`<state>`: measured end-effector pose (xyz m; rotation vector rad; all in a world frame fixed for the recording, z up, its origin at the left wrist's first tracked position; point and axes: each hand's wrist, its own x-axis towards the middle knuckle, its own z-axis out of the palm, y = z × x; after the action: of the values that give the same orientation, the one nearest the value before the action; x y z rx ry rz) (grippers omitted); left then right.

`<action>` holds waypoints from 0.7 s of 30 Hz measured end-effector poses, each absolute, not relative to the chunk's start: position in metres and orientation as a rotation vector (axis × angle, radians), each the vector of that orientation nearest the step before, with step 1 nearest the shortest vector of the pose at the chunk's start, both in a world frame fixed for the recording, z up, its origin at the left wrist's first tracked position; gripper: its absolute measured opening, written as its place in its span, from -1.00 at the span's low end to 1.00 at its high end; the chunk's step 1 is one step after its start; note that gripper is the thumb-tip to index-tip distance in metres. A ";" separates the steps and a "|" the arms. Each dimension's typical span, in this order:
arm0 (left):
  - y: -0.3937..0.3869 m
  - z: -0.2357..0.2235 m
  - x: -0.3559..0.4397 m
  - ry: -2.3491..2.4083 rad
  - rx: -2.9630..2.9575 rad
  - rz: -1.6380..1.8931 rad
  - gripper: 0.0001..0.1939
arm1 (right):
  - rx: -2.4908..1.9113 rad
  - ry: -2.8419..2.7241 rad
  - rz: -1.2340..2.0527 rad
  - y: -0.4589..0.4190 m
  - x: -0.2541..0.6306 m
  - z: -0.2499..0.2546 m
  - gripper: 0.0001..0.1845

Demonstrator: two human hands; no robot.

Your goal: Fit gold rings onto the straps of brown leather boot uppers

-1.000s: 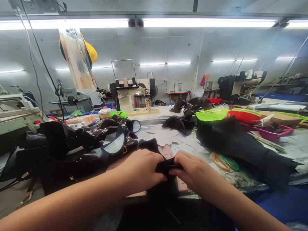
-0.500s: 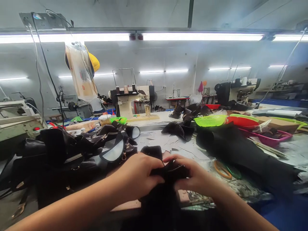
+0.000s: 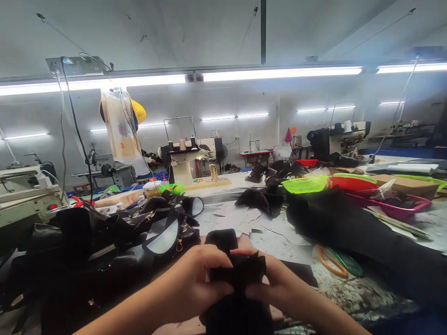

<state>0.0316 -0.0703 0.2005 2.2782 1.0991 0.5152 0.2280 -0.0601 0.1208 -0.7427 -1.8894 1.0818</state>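
Observation:
Both of my hands grip one black leather piece [image 3: 239,274] low in the middle of the head view. My left hand [image 3: 195,281] is closed around its left side, fingers curled over the top edge. My right hand [image 3: 275,284] pinches its right side, fingers partly hidden behind the leather. The piece stands upright between the hands and hangs down into a dark mass at the bottom edge. A second small black piece [image 3: 220,238] lies on the table just beyond my fingers.
A heap of black leather parts [image 3: 104,232] fills the left. A black sheet [image 3: 356,232] lies on the right, with scissors [image 3: 335,260] beside it. Green [image 3: 307,182], red [image 3: 352,180] and pink [image 3: 405,200] baskets stand behind. Sewing machines [image 3: 188,153] stand further back.
Both hands have come nearer the bottom of the picture with the leather piece, and the view has tilted upward. The piece now stands higher between my fingers.

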 end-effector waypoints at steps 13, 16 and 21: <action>-0.062 0.197 0.048 1.064 2.376 0.570 -0.92 | -0.786 -1.620 0.881 -0.060 0.236 0.132 -0.41; -0.063 0.196 0.054 1.043 2.421 0.585 -0.90 | -0.766 -1.610 1.111 -0.065 0.233 0.145 -0.69; -0.062 0.192 0.055 1.019 2.400 0.579 -0.88 | -0.709 -1.503 1.147 -0.071 0.230 0.147 -0.75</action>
<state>0.0546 -0.0615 0.1916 2.3999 1.0190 0.5792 0.2301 -0.0714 0.1469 -0.7086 -1.5033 1.1474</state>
